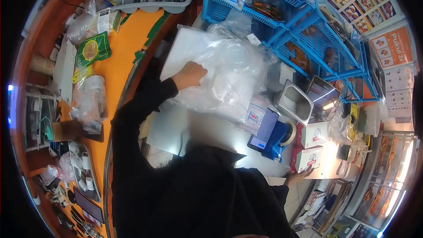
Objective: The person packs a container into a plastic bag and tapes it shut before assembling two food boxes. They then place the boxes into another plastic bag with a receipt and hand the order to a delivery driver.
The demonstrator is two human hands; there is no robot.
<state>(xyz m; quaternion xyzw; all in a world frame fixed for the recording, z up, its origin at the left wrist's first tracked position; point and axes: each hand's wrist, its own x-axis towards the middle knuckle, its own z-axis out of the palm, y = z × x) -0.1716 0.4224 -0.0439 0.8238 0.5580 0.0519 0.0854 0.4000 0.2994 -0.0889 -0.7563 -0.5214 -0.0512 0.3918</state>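
On the left of the metal counter, my left hand (pixel 190 75) is closed in a fist on a large clear plastic bag (pixel 211 99). Its fingers are curled under, so what lies inside them is partly hidden. Round clear plastic lids (pixel 240 55) show through the bag's film. Far to the right, my right hand (pixel 298 177) has its fingers against the near edge of a white and red food box (pixel 309 158) and appears to grip it. A second white and red box (pixel 314 135) stands just behind that one.
Blue plastic shelf baskets (pixel 282 26) rise behind the counter. A steel container (pixel 295 102), a screen (pixel 323 92), a phone-like device (pixel 264 128) and a blue tape dispenser (pixel 279 137) stand between my hands. An orange counter (pixel 125 40) with packages runs along the left.
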